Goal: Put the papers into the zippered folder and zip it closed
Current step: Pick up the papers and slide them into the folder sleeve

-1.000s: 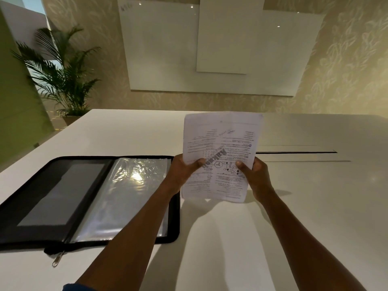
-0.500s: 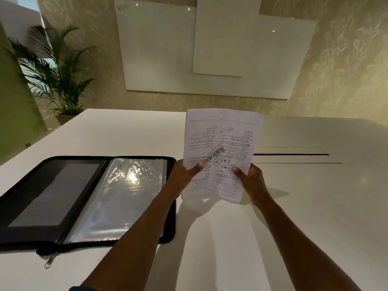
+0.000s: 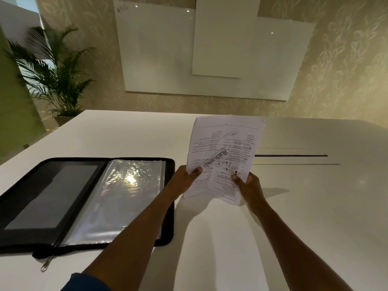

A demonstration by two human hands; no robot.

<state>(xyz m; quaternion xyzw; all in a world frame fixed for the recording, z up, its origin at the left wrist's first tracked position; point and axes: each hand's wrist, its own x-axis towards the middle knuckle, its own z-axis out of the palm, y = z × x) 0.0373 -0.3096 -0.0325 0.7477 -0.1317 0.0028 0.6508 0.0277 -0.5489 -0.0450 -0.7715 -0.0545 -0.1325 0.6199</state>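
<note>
Above the white table (image 3: pixel 126 131), to the right of the open zippered folder (image 3: pixel 86 200), the papers (image 3: pixel 224 152) stand nearly upright in both hands, clear of the tabletop, printed side toward the camera. The left hand (image 3: pixel 184 179) pinches the lower left edge with the thumb on the front of the sheets and the remaining fingers hidden behind them; the right hand (image 3: pixel 249 185) grasps the lower right corner the same way, thumb in front. The folder lies flat with its black left panel and its shiny clear plastic sleeve (image 3: pixel 126 194) facing up, and the zipper pull (image 3: pixel 46 264) trails off its near edge onto the table. Nothing has gone into the folder yet, so by my reading the task is at the carrying stage, with the insertion and the zipping both ahead. Several things could go awry from this position. Because the sheets are held only along the bottom, the tall unsupported upper part may flop or fan apart as they swing leftward, and a loose page could slide out. The lower right corner already looks bent, and a curled corner is likely to catch on the sleeve's opening and crumple. That glossy sleeve seems thin and wrinkled, so it may buckle unless one hand steadies it. Any edge left poking beyond the folder's border could jam in the zipper.
</note>
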